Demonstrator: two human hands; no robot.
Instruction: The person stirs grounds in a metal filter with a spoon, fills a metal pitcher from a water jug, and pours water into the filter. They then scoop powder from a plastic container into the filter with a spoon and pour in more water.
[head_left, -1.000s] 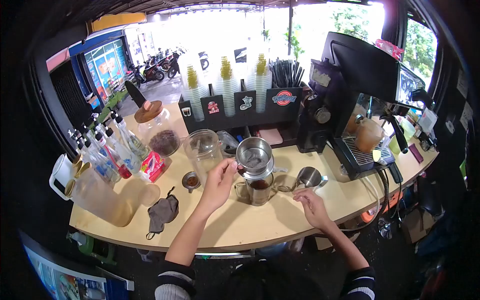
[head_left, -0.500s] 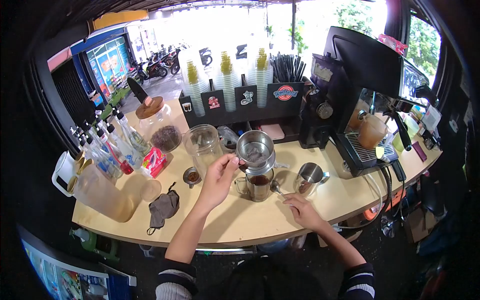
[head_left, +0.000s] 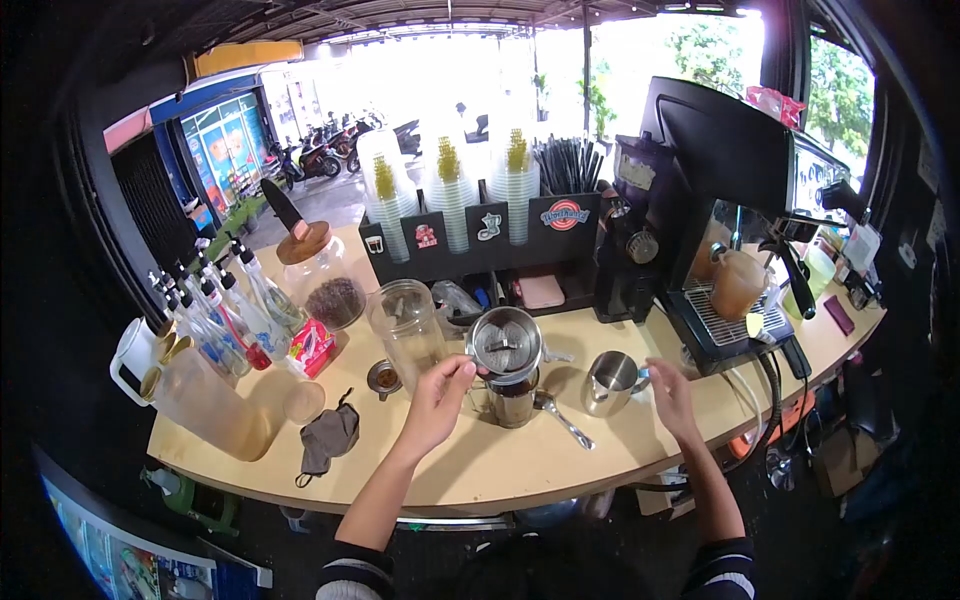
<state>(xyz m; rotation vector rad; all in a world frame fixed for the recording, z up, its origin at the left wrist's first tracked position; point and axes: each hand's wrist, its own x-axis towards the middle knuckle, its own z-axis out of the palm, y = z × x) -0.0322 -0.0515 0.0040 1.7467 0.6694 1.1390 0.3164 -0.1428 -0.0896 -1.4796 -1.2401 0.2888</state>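
In my left hand is a metal coffee dripper, its rim pinched between thumb and fingers. It is held right over a glass mug of dark liquid and hides the mug's top. My right hand is at the handle of a steel pitcher, fingers extended and apart beside it. A metal spoon lies on the table between mug and pitcher.
A tall clear jar stands behind my left hand. A dark cloth mask and syrup bottles are on the left. Behind is a black cup holder; an espresso machine stands at right.
My right hand has let go of the spoon, now lying on the table, and moved right to the pitcher's handle. The dripper in my left hand now tilts more toward me.
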